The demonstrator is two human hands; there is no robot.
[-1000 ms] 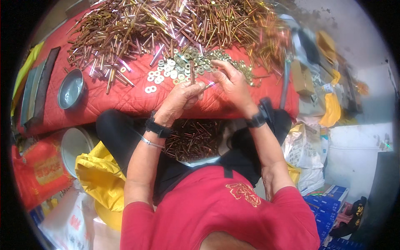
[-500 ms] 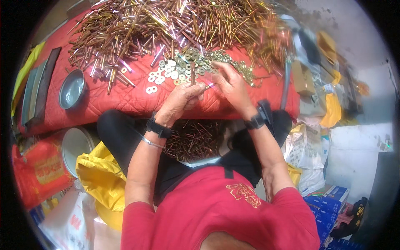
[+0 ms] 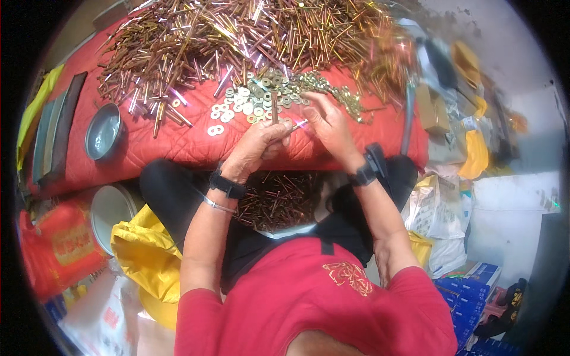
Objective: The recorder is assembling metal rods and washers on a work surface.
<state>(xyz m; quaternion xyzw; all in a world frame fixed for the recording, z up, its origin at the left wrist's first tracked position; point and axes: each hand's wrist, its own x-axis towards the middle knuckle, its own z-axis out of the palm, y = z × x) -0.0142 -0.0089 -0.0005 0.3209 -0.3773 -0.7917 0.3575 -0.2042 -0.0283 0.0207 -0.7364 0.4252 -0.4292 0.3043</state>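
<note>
My left hand (image 3: 261,142) is closed around long copper-coloured metal bolts. One bolt (image 3: 274,108) stands up from the fist, while another bolt (image 3: 298,126) pokes out to the right past the thumb, its end shining. Just right of that end is my right hand (image 3: 332,129), fingers and thumb apart, with nothing visible between them. Flat round washers (image 3: 243,102) lie scattered on the red quilted cover (image 3: 178,139) beyond my hands. Small brass-coloured nuts (image 3: 347,102) form a heap to their right.
A large pile of bolts (image 3: 237,41) covers the far side. A metal bowl (image 3: 103,132) sits at left. Between my legs is a container of bolts (image 3: 276,199). Yellow cloth (image 3: 145,243), a white bucket (image 3: 110,213) and blue boxes (image 3: 469,296) stand around.
The view has shifted very slightly. My right hand's thumb has moved a little closer to its fingers; the left hand keeps its grip on the bolts.
</note>
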